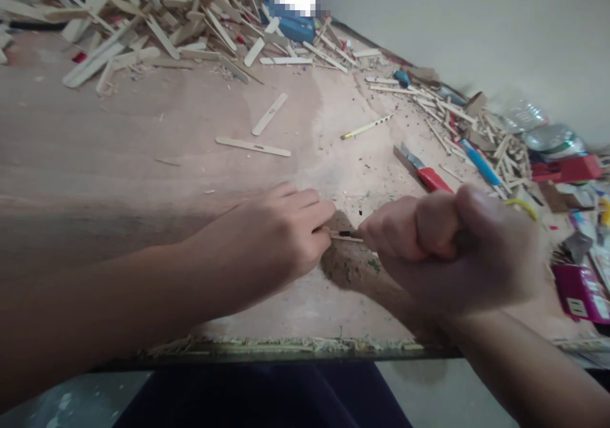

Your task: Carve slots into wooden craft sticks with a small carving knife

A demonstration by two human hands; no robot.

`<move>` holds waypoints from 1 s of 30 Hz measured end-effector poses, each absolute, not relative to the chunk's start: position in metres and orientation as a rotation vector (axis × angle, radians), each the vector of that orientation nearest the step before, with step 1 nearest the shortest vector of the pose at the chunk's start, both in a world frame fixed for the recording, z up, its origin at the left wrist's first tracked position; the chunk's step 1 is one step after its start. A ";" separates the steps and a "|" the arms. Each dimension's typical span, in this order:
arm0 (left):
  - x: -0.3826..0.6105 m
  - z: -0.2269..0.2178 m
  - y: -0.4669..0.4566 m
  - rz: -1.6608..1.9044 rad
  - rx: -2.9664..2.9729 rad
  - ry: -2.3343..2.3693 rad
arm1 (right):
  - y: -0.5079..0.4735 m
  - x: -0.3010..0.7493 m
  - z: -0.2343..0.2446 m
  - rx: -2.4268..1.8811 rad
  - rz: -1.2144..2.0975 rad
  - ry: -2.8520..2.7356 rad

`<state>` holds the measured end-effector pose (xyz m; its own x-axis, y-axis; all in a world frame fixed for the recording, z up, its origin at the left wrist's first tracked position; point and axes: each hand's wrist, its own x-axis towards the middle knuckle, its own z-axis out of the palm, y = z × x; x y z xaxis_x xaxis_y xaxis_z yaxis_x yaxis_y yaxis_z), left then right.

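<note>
Lying between both grips, thin stick (pixel 346 235): left hand (pixel 274 237) pinches, right hand (pixel 443 250) clenched.

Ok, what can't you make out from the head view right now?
Head view:
The thin stick: both ends covered by the left hand and right hand, so its length is hidden.
Inside the right hand: curled fingers hide anything gripped there.
The thing above the blue box: pixelated out.
The magenta box at the right edge: blurred and cut off by the frame.
</note>
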<state>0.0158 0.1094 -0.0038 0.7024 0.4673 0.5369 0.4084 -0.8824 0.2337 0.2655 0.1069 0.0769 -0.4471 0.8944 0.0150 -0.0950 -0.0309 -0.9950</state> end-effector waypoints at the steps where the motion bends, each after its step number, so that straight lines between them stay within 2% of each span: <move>1: 0.016 -0.004 0.109 0.931 2.810 0.726 | 0.109 0.265 0.077 -0.897 1.591 -1.469; 30: 0.016 -0.002 0.110 0.892 2.843 0.745 | 0.110 0.264 0.079 -0.848 1.551 -1.556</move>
<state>0.0157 0.1098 -0.0016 0.7137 0.4690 0.5202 0.4282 -0.8799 0.2058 0.2636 0.1098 0.0791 -0.4852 0.8721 0.0632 -0.0603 0.0388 -0.9974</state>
